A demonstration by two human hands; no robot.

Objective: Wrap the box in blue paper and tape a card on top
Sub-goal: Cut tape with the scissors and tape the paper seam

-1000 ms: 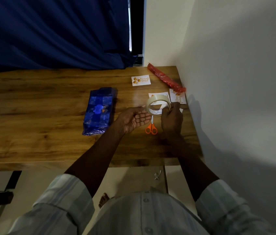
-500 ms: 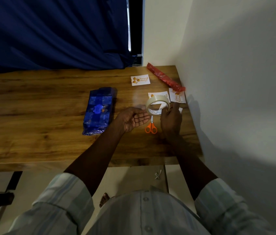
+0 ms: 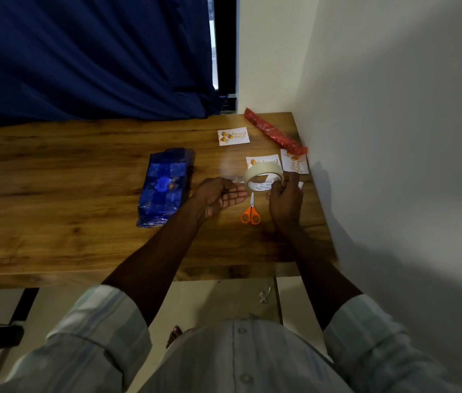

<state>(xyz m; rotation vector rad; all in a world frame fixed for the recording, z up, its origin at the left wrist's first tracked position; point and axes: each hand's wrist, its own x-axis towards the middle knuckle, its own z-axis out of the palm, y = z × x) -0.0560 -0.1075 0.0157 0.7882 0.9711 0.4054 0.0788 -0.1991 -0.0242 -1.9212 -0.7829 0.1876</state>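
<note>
A wooden table stands against a pale wall, with a dark blue curtain hanging behind its far edge. The box, already covered in shiny blue paper, lies on the table just left of the hands. The right hand grips a roll of clear tape held above the table, its fingers curled round the roll's right side. The left hand is palm up just left of the roll, fingers mostly straight, their tips at the roll's edge; whether they pinch a tape end I cannot tell. Orange-handled scissors lie on the table between the 2 hands. 3 cards lie beyond the roll: 1 farthest, 1 partly behind the roll, 1 beside the wall. A red roll of paper lies diagonally near the table's corner.
</note>
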